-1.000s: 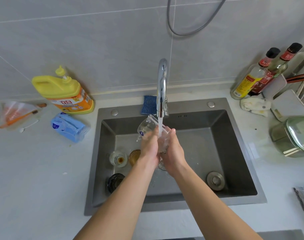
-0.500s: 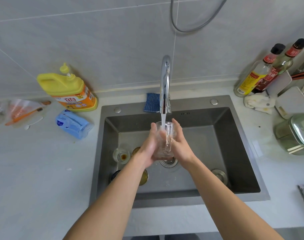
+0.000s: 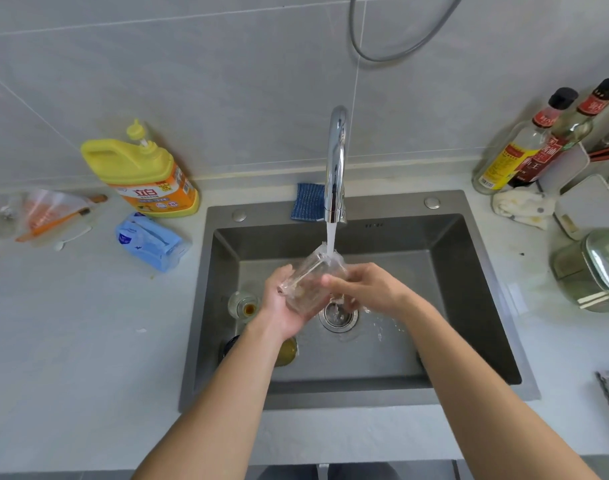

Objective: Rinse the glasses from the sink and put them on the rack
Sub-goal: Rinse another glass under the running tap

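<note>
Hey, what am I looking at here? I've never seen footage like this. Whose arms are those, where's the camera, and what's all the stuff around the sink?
There is no machine here: these are a person's two bare arms. The one camera is worn on their head and looks forward and down, so the arms come in from the bottom edge. The left hand holds a clear glass, tilted under the water running from the tap, and the right hand grips its side. Lower in the sink wait a small glass with brown dregs, an amber glass and a dark glass, the last two partly hidden by the left arm. On the counter are a yellow detergent bottle and a blue pack on the left, and sauce bottles on the right.
</note>
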`<state>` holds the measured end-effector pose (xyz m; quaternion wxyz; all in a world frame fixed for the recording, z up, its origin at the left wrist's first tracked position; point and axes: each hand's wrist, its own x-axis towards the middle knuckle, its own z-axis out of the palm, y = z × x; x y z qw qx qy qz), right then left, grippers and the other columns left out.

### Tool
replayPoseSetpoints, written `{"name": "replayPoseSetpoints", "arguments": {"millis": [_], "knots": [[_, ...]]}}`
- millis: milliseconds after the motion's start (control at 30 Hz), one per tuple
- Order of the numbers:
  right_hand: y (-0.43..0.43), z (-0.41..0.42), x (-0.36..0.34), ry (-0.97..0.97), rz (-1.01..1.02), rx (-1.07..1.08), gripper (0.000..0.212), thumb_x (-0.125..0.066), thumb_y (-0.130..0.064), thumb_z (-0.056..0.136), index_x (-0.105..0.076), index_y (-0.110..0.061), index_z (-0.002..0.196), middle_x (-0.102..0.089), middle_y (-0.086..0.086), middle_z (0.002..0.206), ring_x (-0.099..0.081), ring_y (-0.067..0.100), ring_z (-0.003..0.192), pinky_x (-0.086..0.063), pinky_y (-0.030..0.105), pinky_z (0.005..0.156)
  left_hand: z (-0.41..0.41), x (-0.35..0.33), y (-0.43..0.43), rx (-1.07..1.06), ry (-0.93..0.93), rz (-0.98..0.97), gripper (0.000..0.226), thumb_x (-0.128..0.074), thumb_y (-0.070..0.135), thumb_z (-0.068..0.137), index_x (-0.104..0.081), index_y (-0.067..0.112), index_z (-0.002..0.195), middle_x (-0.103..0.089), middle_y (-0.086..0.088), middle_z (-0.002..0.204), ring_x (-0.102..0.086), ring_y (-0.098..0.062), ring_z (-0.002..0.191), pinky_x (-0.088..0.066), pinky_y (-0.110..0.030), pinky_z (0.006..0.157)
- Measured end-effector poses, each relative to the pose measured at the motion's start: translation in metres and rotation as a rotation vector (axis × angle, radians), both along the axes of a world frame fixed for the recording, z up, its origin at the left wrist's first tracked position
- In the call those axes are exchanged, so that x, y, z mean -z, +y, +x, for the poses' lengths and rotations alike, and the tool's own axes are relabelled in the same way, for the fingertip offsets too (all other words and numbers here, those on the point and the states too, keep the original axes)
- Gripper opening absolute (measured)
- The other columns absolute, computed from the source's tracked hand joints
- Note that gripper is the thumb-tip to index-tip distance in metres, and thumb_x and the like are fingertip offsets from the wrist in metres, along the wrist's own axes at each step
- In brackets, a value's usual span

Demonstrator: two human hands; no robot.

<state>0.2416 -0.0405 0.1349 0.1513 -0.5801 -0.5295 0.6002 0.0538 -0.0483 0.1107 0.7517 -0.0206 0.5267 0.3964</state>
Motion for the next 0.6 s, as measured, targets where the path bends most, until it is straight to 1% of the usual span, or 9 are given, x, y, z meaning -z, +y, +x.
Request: {"name": "replayPoseSetpoints", "arguments": {"millis": [100,167,233,300,367,433,500,533,600], "knots": [[0.001,0.004,-0.015,-0.048,0.035,-0.037,0.054,-0.069,-0.064,0.084,-0.076,-0.010,0.081,-0.070,0.001,0.066,-0.056,0.012,0.053,-0.050,0.027,0.059,0.001,-0.001,0.001,0.024,0.022,0.018,0.058,-0.036,0.043,0.109,-0.077,0.002,0.106,-0.075,-0.024,0.115,-0.075,-0.036,0.095,-0.059,-0.047,0.096],[-0.001,-0.008,-0.017,-0.035,0.071,0.094,0.048,-0.062,-0.059,0.094,-0.075,-0.016,0.076,-0.063,0.001,0.056,-0.049,0.013,0.045,-0.045,0.027,0.054,0.009,-0.002,0.000,0.023,0.005,0.063,0.066,-0.030,0.051,0.109,-0.075,0.003,0.117,-0.072,-0.023,0.126,-0.070,-0.035,0.111,-0.044,-0.047,0.116],[-0.003,-0.018,-0.014,0.001,0.084,0.199,0.047,-0.054,-0.054,0.102,-0.077,-0.016,0.089,-0.057,0.000,0.049,-0.045,0.014,0.039,-0.044,0.029,0.052,0.016,-0.002,0.003,0.001,0.003,0.106,0.071,-0.037,0.061,0.105,-0.066,0.003,0.133,-0.070,-0.022,0.132,-0.067,-0.035,0.124,-0.037,-0.047,0.122],[-0.005,-0.017,-0.011,0.107,0.009,0.156,0.042,-0.054,-0.051,0.104,-0.077,-0.017,0.105,-0.051,0.000,0.045,-0.042,0.016,0.038,-0.042,0.029,0.050,0.019,-0.002,0.004,0.028,0.038,0.129,0.076,-0.060,0.062,0.092,-0.064,0.002,0.137,-0.071,-0.021,0.129,-0.068,-0.034,0.123,-0.043,-0.044,0.118],[-0.006,-0.008,-0.010,0.079,-0.080,-0.070,0.028,-0.061,-0.051,0.100,-0.072,-0.029,0.113,-0.053,0.002,0.050,-0.044,0.018,0.040,-0.044,0.028,0.049,0.017,0.000,0.006,0.074,0.116,0.109,0.068,-0.069,0.059,0.086,-0.071,0.004,0.125,-0.077,-0.018,0.116,-0.075,-0.031,0.103,-0.052,-0.039,0.105],[-0.003,-0.004,-0.008,-0.291,-0.030,-0.321,0.028,-0.067,-0.051,0.095,-0.063,-0.038,0.120,-0.065,0.004,0.073,-0.059,0.022,0.060,-0.052,0.031,0.063,0.016,0.002,0.007,0.113,0.191,0.083,0.060,-0.068,0.058,0.091,-0.073,0.007,0.121,-0.079,-0.016,0.109,-0.077,-0.030,0.092,-0.060,-0.038,0.089],[0.001,-0.007,-0.003,-0.629,0.091,-0.436,0.040,-0.066,-0.043,0.096,-0.056,-0.033,0.133,-0.067,0.008,0.103,-0.067,0.028,0.091,-0.052,0.035,0.080,0.016,0.004,0.007,0.126,0.214,0.055,0.063,-0.071,0.058,0.090,-0.071,0.006,0.126,-0.078,-0.019,0.110,-0.078,-0.034,0.098,-0.064,-0.041,0.089],[0.001,-0.011,-0.004,-0.645,0.093,-0.429,0.037,-0.065,-0.036,0.096,-0.058,-0.026,0.131,-0.066,0.009,0.104,-0.067,0.029,0.091,-0.051,0.035,0.076,0.017,0.005,0.007,0.126,0.216,0.042,0.065,-0.072,0.058,0.090,-0.070,0.005,0.127,-0.078,-0.020,0.110,-0.078,-0.034,0.098,-0.064,-0.042,0.089],[0.003,-0.017,-0.004,-0.345,-0.068,-0.325,0.014,-0.065,-0.021,0.095,-0.067,-0.017,0.109,-0.061,0.006,0.074,-0.056,0.020,0.056,-0.043,0.033,0.058,0.017,0.005,0.009,0.139,0.213,0.033,0.066,-0.068,0.059,0.093,-0.070,0.003,0.126,-0.079,-0.020,0.106,-0.079,-0.030,0.089,-0.064,-0.039,0.081]]}}
